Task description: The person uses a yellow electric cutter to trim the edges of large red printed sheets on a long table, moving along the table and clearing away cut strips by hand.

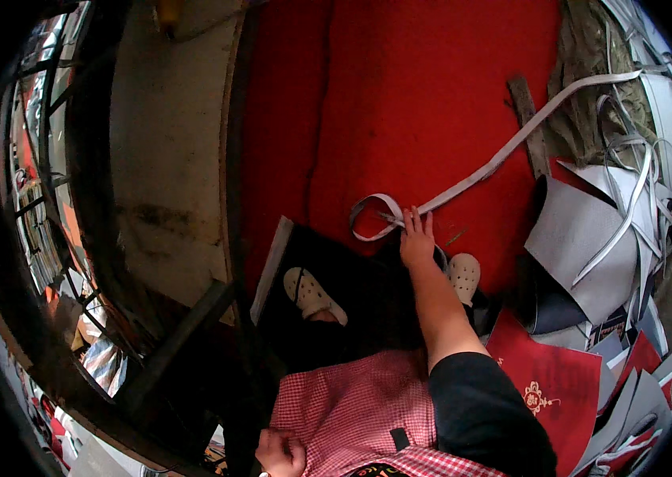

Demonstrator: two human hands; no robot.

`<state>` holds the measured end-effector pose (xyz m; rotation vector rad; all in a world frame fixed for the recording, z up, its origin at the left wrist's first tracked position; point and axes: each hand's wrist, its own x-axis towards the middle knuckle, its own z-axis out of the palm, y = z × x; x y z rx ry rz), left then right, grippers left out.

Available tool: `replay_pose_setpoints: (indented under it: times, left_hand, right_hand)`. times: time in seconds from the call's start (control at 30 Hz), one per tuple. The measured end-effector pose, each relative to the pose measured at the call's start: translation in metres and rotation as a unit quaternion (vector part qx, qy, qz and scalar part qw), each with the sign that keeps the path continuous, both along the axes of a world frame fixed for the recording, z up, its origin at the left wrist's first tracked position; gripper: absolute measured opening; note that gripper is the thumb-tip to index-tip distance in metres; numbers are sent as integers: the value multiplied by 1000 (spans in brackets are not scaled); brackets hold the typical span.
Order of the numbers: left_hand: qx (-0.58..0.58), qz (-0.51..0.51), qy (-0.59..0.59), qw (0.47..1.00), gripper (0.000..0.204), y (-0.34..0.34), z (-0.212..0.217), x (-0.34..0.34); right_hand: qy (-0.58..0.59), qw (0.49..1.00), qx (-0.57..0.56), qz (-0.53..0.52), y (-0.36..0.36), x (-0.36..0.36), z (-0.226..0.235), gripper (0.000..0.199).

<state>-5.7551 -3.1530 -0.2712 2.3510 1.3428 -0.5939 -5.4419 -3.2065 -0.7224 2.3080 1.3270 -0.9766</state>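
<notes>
The right hand (416,238) reaches down at full arm's length, fingers spread open, fingertips touching the long grey strip (463,181) on the red floor covering (423,87). The strip's looped end lies at nine o'clock from the fingertips, its length running toward two o'clock. The left hand (280,453) rests curled closed at the checked apron (352,409), holding nothing visible.

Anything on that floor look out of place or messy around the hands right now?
Yes. A long grey strip trails loose across the red floor, curling into a loop where the right hand touches it. Off to the right, grey sheets and strips lie in a tangled heap. The left hand rests at the checked apron.
</notes>
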Motion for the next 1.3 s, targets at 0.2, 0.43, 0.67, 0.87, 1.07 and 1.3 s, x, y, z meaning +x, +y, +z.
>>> replay_pose_setpoints:
  times: [0.2, 0.43, 0.67, 0.87, 1.07, 1.3]
  left_hand:
    - [30, -38, -22, 999, 14, -2, -3, 4]
    - [-104, 8, 43, 994, 20, -14, -6, 28]
    - [-174, 30, 103, 979, 38, -16, 2, 43]
    - [-345, 96, 84, 930, 49, 6, 31, 66]
    - [-265, 235, -309, 883, 22, 15, 107, 63]
    - [57, 581, -485, 651, 11, 98, 154, -39]
  right_hand:
    - [70, 995, -33, -66, 29, 35, 20, 41]
    - [231, 918, 257, 194, -56, 172, 237, 22]
    - [-518, 677, -344, -393, -269, 464, 560, 48]
    - [-143, 942, -2, -302, -207, 327, 488, 38]
    - [317, 902, 292, -33, 60, 65, 520, 28]
    - [612, 768, 117, -151, 320, -191, 588, 41]
